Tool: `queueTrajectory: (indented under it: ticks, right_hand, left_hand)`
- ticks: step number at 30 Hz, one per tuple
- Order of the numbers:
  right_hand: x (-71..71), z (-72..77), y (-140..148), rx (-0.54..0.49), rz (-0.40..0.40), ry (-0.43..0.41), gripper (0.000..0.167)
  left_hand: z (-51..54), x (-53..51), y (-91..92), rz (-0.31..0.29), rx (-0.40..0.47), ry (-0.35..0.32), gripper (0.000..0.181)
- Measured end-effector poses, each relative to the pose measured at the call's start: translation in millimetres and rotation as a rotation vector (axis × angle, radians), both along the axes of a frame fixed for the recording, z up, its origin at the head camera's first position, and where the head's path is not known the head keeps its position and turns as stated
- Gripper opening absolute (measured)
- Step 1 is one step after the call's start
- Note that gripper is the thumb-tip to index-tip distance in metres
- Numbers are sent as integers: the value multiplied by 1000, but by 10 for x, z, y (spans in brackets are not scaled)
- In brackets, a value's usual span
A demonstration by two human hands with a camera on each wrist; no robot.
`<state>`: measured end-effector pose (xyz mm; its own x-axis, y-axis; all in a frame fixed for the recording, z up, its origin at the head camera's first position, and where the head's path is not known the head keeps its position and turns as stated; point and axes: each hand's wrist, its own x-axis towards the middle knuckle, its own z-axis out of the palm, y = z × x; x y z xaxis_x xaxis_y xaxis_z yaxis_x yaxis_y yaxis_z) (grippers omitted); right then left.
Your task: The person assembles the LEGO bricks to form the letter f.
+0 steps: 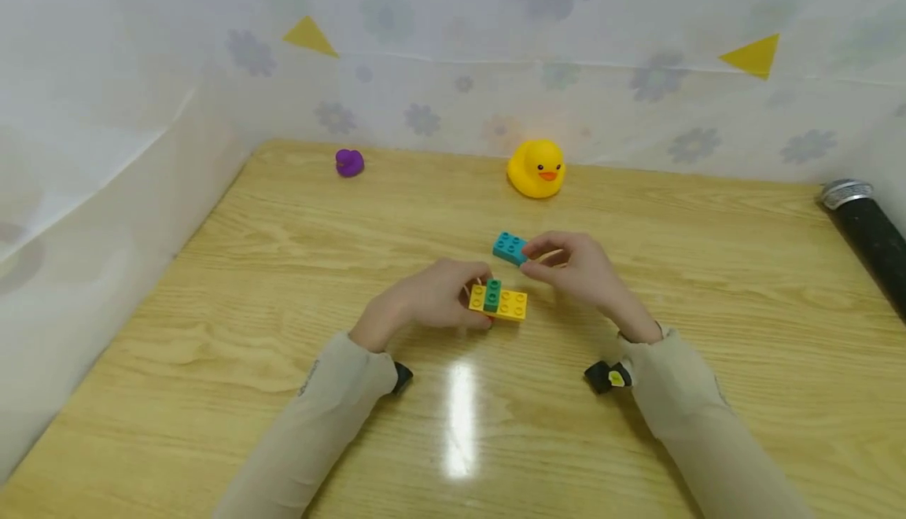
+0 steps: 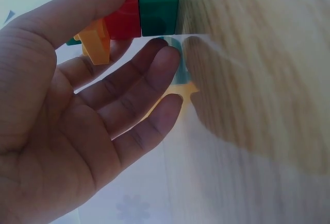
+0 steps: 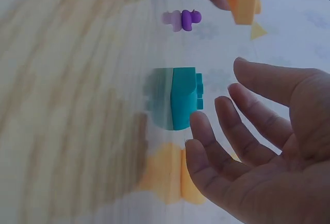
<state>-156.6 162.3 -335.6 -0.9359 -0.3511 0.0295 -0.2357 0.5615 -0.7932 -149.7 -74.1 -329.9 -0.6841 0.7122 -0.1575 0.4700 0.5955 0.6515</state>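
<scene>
My left hand [image 1: 435, 295] pinches a small stack of toy bricks between thumb and fingers. On top of that stack sits a narrow green brick [image 1: 493, 296], across a long yellow brick [image 1: 513, 305]. Below the yellow, the left wrist view shows a red brick [image 2: 125, 15] under the thumb tip and another green brick [image 2: 159, 10] at the bottom, by the tabletop. A teal brick [image 1: 508, 247] lies studs up on the table, just beyond the stack. Beside it is my right hand [image 1: 576, 267], fingers loosely bent and holding nothing; the right wrist view shows a gap to the brick.
A yellow rubber duck [image 1: 535, 170] stands behind the teal brick, and a small purple duck [image 1: 349, 163] is at the back left. Along the right edge lies a black microphone [image 1: 871, 236]. A flowered white curtain [image 1: 453, 47] borders the wooden table [image 1: 283, 267].
</scene>
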Motion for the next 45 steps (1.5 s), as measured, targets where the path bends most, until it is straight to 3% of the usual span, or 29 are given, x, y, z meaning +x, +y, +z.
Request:
queueTrajectory:
  ticks: [8, 13, 17, 24, 37, 45]
  right_hand:
    - [-173, -50, -66, 64, -91, -17, 35]
    - [-257, -67, -157, 146, -69, -57, 48]
    - [-290, -78, -193, 215, -45, -94, 49]
    - [-241, -98, -162, 265, -17, -107, 43]
    - [-97, -95, -79, 235, 27, -105, 38]
    - [-20, -20, -82, 138, 11, -125, 39]
  left_hand:
    - [5, -3, -6, 1, -8, 3, 35]
    - [-2, -4, -1, -1, -6, 10, 35]
    - [-9, 0, 12, -9, 5, 17, 34]
    - [-6, 10, 29, -4, -5, 2, 34]
    - [-12, 18, -9, 6, 5, -23, 32]
    - [-25, 5, -4, 3, 2, -13, 32]
